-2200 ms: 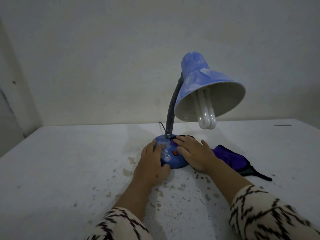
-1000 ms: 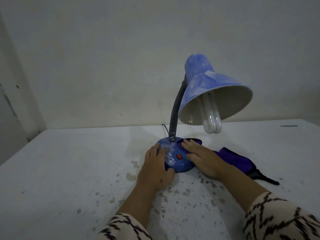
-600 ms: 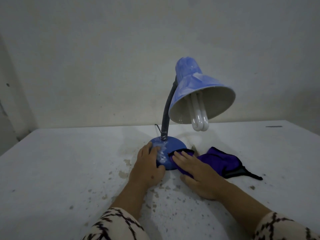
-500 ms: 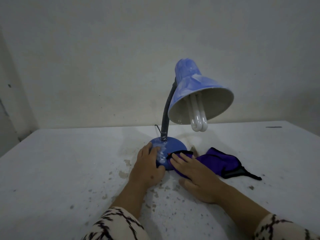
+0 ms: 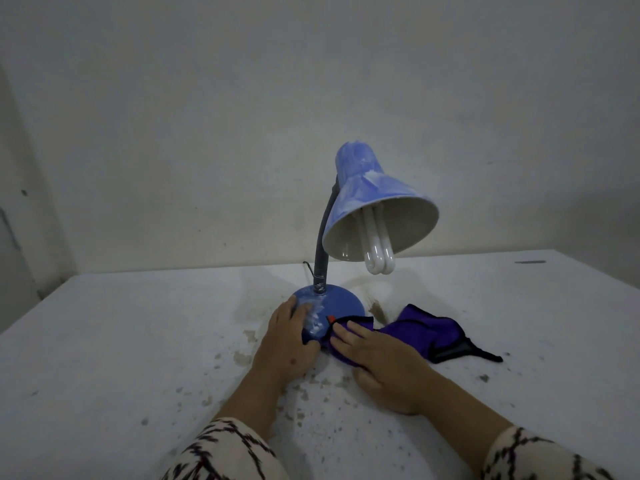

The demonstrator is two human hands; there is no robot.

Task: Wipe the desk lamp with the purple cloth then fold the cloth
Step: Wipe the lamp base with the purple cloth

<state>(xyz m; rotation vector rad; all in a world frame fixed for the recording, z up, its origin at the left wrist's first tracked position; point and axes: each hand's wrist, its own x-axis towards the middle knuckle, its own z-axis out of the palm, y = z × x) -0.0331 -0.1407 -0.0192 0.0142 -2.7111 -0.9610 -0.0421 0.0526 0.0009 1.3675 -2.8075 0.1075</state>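
Observation:
A blue desk lamp [image 5: 367, 199] with a dusty shade, a black flexible neck and a round blue base [image 5: 341, 301] stands on the white table. My left hand [image 5: 287, 344] rests on the base's front left side with its fingers curved over the rim. My right hand [image 5: 377, 362] lies flat on the purple cloth [image 5: 419, 332] and presses one end of it against the base's front right side. The remainder of the cloth lies bunched on the table to the right, its black trim trailing outward. A small red switch [image 5: 330, 318] shows on the base between my hands.
The white table [image 5: 121, 341] is speckled with flaked patches around the lamp base and my forearms. A plain wall runs close behind the table, and the lamp's thin cord [image 5: 308, 268] leads back toward it. A dark mark [image 5: 530, 262] sits at the far right.
My right hand has drawn the cloth from the top of the base down to its front right side, nearer to me. My left hand has stayed on the base.

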